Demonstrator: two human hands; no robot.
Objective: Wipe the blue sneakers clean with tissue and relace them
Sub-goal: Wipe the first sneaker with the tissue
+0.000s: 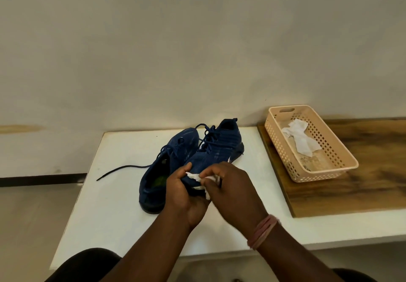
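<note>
Fingers [193,171] of the left hand [186,193] curl round the toe of the right-hand sneaker [217,145], likely steadying it, while the right hand [228,185] pinches a tissue [194,176] against that toe. Its mate [160,167] touches it at nine o'clock on the white counter [114,193]. At two o'clock a basket [342,149] holds crumpled tissues [301,136].
</note>
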